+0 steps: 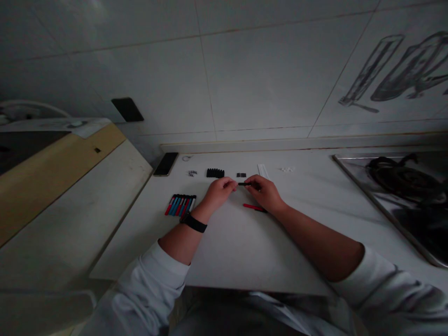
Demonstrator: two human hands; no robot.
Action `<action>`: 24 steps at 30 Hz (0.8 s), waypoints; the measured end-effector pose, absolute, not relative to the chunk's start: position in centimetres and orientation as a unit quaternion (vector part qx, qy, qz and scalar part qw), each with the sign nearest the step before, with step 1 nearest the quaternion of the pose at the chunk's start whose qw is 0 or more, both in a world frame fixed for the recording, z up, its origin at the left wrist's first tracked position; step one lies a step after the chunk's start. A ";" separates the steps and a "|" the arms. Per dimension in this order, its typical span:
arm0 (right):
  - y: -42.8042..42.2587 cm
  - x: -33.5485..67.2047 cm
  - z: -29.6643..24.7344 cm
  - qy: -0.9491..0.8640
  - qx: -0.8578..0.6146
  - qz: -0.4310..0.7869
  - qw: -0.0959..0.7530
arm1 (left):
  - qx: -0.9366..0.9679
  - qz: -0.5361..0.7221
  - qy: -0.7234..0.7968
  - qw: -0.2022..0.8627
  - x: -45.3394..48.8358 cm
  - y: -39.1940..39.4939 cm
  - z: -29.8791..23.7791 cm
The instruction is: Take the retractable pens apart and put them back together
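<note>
A short, thin black pen part (244, 184) lies level between my two hands above the counter. My right hand (262, 190) pinches its right end. My left hand (221, 190) is closed at its left end, and whatever tiny piece those fingers may hold is hidden. Just below my right hand rests a red pen barrel (252, 206) with a dark end, partly covered by the hand. Left of my left wrist, several red, blue and white pens (180, 205) with black ends lie side by side. Beyond my fingers sits a row of black caps (215, 173).
Along the back of the white counter (245, 252) are metal springs (192, 173), small dark pieces (241, 175), white sticks (262, 171) and small white pieces (287, 170). A phone (166, 164) lies back left. A gas stove (406, 186) borders the right side.
</note>
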State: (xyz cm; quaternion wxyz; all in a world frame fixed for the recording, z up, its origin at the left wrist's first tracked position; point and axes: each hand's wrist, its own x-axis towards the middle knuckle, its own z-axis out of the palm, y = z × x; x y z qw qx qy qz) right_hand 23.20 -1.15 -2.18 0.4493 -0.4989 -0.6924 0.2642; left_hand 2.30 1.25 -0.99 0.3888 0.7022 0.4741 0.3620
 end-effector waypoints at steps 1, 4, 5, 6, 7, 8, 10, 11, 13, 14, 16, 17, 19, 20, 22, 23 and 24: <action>-1.2 23.2 -2.1 -0.694 -0.499 0.262 0.449 | 0.703 0.358 0.474 0.390 2.3 1.3 -1.1; -1.2 23.2 -1.9 -0.693 -0.504 0.264 0.443 | 0.705 0.356 0.470 0.395 2.3 1.4 -1.4; -1.2 23.2 -1.9 -0.692 -0.509 0.264 0.438 | 0.706 0.358 0.469 0.393 2.3 1.3 -1.4; -1.2 23.2 -1.9 -0.693 -0.514 0.264 0.432 | 0.707 0.362 0.466 0.390 2.3 1.3 -1.3; -1.2 23.3 -1.9 -0.696 -0.516 0.264 0.424 | 0.708 0.366 0.464 0.386 2.3 1.2 -1.2; -1.2 23.3 -2.0 -0.699 -0.516 0.265 0.417 | 0.709 0.371 0.461 0.384 2.4 1.2 -1.1; -1.2 23.4 -2.0 -0.704 -0.509 0.274 0.412 | 0.708 0.381 0.461 0.375 2.4 1.1 -0.9; -1.2 23.4 -2.0 -0.704 -0.504 0.279 0.415 | 0.706 0.386 0.465 0.369 2.4 1.1 -0.8; -1.2 23.4 -2.1 -0.700 -0.495 0.290 0.425 | 0.705 0.393 0.472 0.355 2.4 1.2 -0.8; -1.1 23.4 -2.1 -0.699 -0.493 0.294 0.427 | 0.705 0.396 0.474 0.349 2.3 1.3 -0.8; -1.0 23.4 -2.2 -0.698 -0.496 0.295 0.423 | 0.706 0.398 0.476 0.341 2.3 1.4 -0.8; -1.0 23.5 -2.2 -0.698 -0.500 0.295 0.419 | 0.707 0.398 0.476 0.340 2.2 1.4 -0.9; -0.9 23.5 -2.2 -0.698 -0.504 0.301 0.409 | 0.705 0.401 0.476 0.340 2.2 1.4 -0.9; -0.9 23.5 -2.2 -0.697 -0.503 0.309 0.408 | 0.703 0.404 0.476 0.340 2.2 1.4 -0.9; -0.9 23.6 -2.1 -0.695 -0.493 0.326 0.410 | 0.702 0.411 0.473 0.339 2.3 1.3 -1.0; -0.9 23.6 -2.2 -0.694 -0.488 0.331 0.413 | 0.703 0.413 0.471 0.337 2.3 1.3 -1.0; -0.9 23.6 -2.2 -0.693 -0.486 0.332 0.416 | 0.705 0.414 0.469 0.335 2.3 1.3 -1.0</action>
